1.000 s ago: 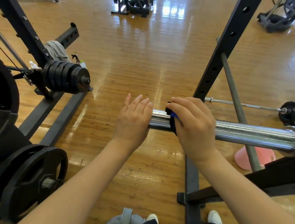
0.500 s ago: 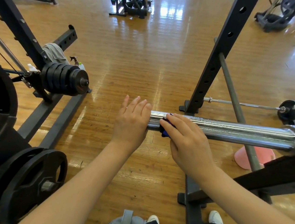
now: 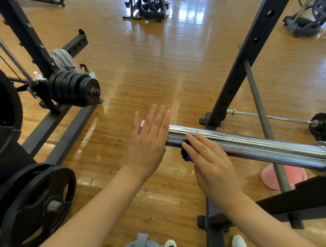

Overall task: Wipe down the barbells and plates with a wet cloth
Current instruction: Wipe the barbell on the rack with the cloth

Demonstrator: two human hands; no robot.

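In the head view, the chrome barbell sleeve (image 3: 258, 146) runs from centre frame to the right edge, its free end hidden behind the left hand (image 3: 149, 140). A second ago the right hand (image 3: 211, 162) was curled over the top of the sleeve with the blue cloth (image 3: 187, 153) wrapped round it; half a second ago it had rolled down toward the near side, and now it sits on the near, lower face of the sleeve, fingers laid fairly flat and pressing the cloth against the metal, only a dark blue corner showing at its left edge. The left hand has changed too: its fingers were bent over the sleeve end before, and now they are straight and spread, palm against or just above the end; contact cannot be confirmed. So one hand flat and holding nothing, the other pinning the cloth. This reads as a wipe working round the circumference near the free end; the long stretch of sleeve toward the collar at right likely remains to be done. At left, the black weight plates (image 3: 72, 90) on the rack peg and the larger plate (image 3: 37, 207) at lower left seem untouched, as does the thin barbell (image 3: 266, 118) on the wooden floor (image 3: 152, 55) at right.
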